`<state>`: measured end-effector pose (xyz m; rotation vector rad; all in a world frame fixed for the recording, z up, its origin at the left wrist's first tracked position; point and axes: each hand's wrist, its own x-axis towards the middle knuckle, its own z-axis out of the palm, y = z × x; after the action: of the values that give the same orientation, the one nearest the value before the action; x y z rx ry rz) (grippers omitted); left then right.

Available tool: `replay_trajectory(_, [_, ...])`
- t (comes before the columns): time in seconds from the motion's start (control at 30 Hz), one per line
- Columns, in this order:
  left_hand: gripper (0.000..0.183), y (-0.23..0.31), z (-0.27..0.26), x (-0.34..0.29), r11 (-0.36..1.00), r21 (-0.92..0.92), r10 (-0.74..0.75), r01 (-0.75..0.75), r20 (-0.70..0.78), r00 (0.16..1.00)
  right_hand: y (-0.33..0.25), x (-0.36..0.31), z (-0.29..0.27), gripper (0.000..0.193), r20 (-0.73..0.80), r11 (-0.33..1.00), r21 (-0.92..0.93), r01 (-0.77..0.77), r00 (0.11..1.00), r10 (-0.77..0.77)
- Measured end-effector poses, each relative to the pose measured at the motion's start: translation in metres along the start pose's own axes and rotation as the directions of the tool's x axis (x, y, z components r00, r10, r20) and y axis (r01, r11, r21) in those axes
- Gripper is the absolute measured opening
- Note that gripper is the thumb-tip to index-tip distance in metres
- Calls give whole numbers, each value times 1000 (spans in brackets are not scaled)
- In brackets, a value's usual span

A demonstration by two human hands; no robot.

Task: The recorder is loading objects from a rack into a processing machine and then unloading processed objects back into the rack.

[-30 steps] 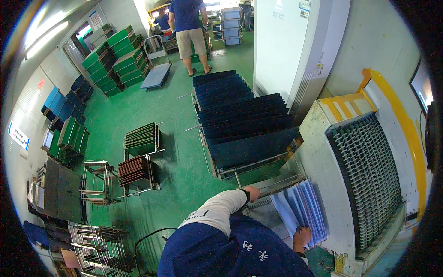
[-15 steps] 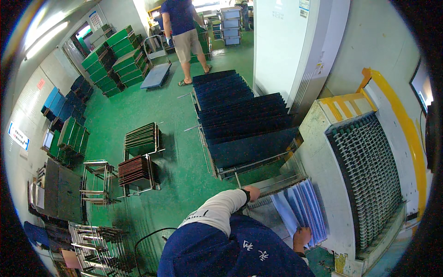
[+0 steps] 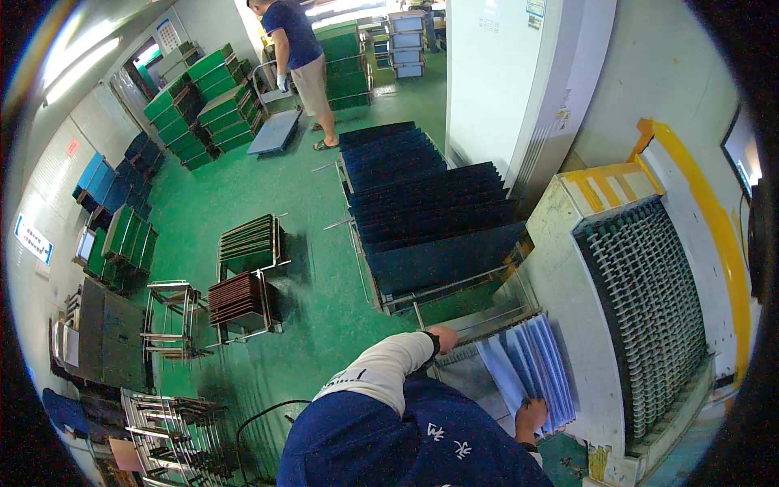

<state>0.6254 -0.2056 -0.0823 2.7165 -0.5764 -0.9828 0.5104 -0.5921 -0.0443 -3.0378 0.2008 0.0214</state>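
Several thin, shiny blue-white panels (image 3: 537, 365) lean on edge in a metal rack (image 3: 475, 377) in front of me, at the lower right. My right hand (image 3: 531, 415) is closed at the near edge of the panels, its fingertips pinching one of them. At the rack's far left corner lies my left hand (image 3: 444, 339), against the metal frame. Its fingers are mostly turned away, so their grip is hidden. Beyond it, a second long rack holds rows of dark blue panels (image 3: 442, 252), standing close together.
A white machine (image 3: 560, 276) with rows of rollers (image 3: 649, 316) stands at the right. Small racks of panels (image 3: 243, 304) and empty metal frames (image 3: 174, 321) sit on the green floor at left. A co-worker (image 3: 300, 65) stands beside a blue trolley (image 3: 276, 132) at the back.
The co-worker at the back has turned and leaned left toward the trolley. My hands and the panels have hardly moved.
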Motion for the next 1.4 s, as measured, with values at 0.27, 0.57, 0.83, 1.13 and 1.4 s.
replay_trajectory(0.27, [20,-4,10,1,998,-54,-35,31,-73,997,-6,0,-10,20,0,1000,12,27,1000,-27])
replay_trajectory(0.57, [18,-2,12,5,992,-84,-96,90,-78,992,-2,1,-6,21,-26,999,-2,54,998,-54])
replay_trajectory(0.83, [18,13,-16,-16,995,-48,-86,86,0,996,-10,-1,-16,22,32,999,33,-8,999,7])
replay_trajectory(1.13, [21,4,-2,-6,994,-84,-73,70,-30,997,-6,-2,-11,24,-45,999,13,45,998,-44])
replay_trajectory(1.4, [25,1,3,-1,1000,9,-5,5,-22,1000,2,-2,4,21,-71,999,6,34,997,-34])
